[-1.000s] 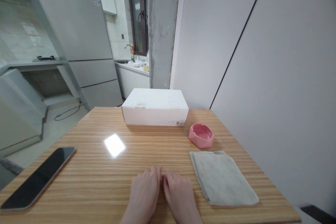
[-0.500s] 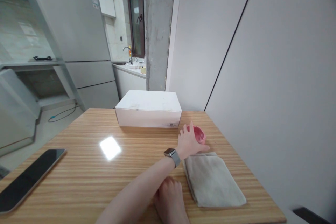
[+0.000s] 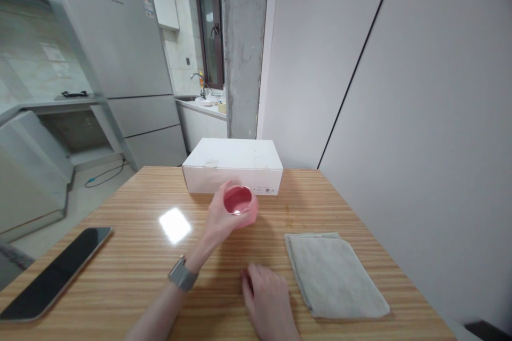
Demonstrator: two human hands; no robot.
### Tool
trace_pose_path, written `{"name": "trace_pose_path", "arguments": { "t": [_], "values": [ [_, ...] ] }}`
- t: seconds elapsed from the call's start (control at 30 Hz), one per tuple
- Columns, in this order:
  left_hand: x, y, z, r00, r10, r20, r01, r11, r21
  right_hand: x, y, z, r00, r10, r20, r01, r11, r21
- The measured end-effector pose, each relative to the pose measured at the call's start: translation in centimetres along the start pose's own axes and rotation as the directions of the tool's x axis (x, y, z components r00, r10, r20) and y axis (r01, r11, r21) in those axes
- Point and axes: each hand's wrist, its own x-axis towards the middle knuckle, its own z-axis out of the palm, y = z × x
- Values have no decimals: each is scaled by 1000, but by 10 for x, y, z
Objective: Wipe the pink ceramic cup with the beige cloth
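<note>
My left hand, with a grey-banded watch on its wrist, grips a small round pink bowl by its left side. The bowl seems raised off the table, with its opening tilted toward me, in front of the white box. My right hand rests on the wooden table nearer to me, fingers curled in and nothing visible in them. Just right of it lies a folded grey-beige cloth, apart from both hands.
A dark smartphone lies at the table's left. The white box stands at the far edge. A plain wall runs along the right side. Beyond the table are a fridge and a sink counter.
My left hand has taken hold of the pink bowl and carried it left, from behind the cloth to the front of the box. My arms are no longer crossed.
</note>
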Motion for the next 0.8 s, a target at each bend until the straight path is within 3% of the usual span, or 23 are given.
{"name": "trace_pose_path", "arguments": {
  "t": [0.13, 0.27, 0.4, 0.53, 0.67, 0.8],
  "values": [
    [0, -27, -59, 968, -3, -253, 72, 961, 265, 1, -2, 0, 997, -30, -64, 31, 1000, 7],
    [5, -49, -86, 938, 5, -346, 157, 886, 437, -1, -3, -3, 982, -77, -174, 85, 996, 39],
    [10, -61, -90, 931, -8, -364, 185, 871, 454, -13, 12, -17, 943, -98, -318, 106, 994, 6],
    [12, -69, -89, 936, -22, -351, 192, 868, 457, -39, 49, -40, 916, -126, -380, 52, 978, -201],
    [14, -75, -90, 948, -16, -319, 176, 860, 479, -66, 86, -49, 929, -138, -343, 4, 932, -362],
    [7, -59, -86, 935, 129, -331, 110, 782, 613, -72, 102, -47, 932, -140, -333, 33, 951, -309]
  ]
}}
